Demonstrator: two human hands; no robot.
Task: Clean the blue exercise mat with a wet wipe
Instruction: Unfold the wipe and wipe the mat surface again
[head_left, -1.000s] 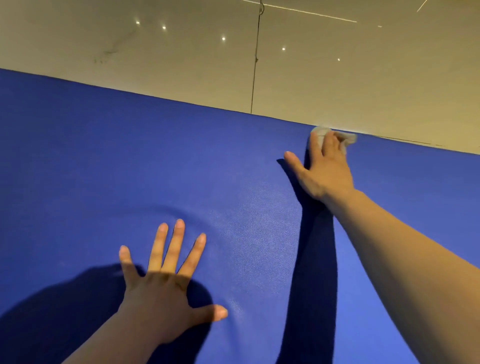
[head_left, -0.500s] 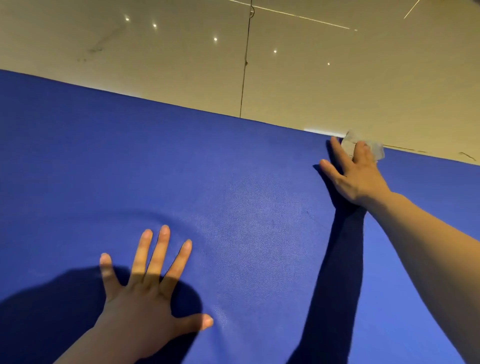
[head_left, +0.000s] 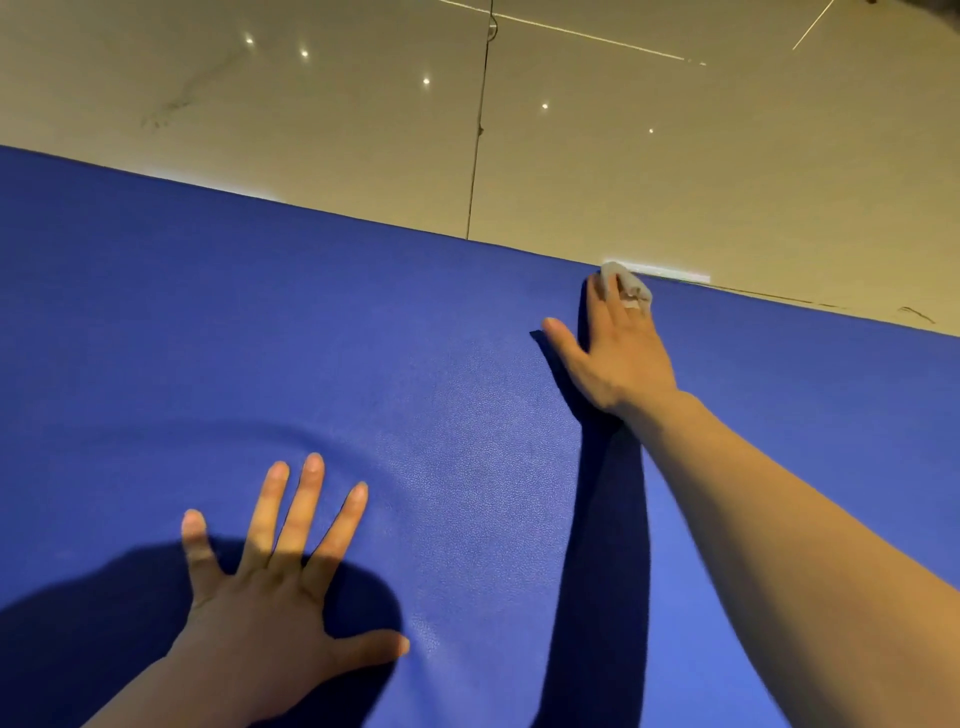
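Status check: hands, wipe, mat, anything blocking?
Left hand flat on blue mat, bracing. Right hand presses wet wipe at mat's far edge, fingers straight. Nothing in the way.

The blue exercise mat (head_left: 467, 395) is lying flat under me, its textured surface rippling faintly near my side. The wet wipe (head_left: 613, 273), a small crumpled pale wad, is sitting at the mat's far edge, mostly hiding beneath my fingers.
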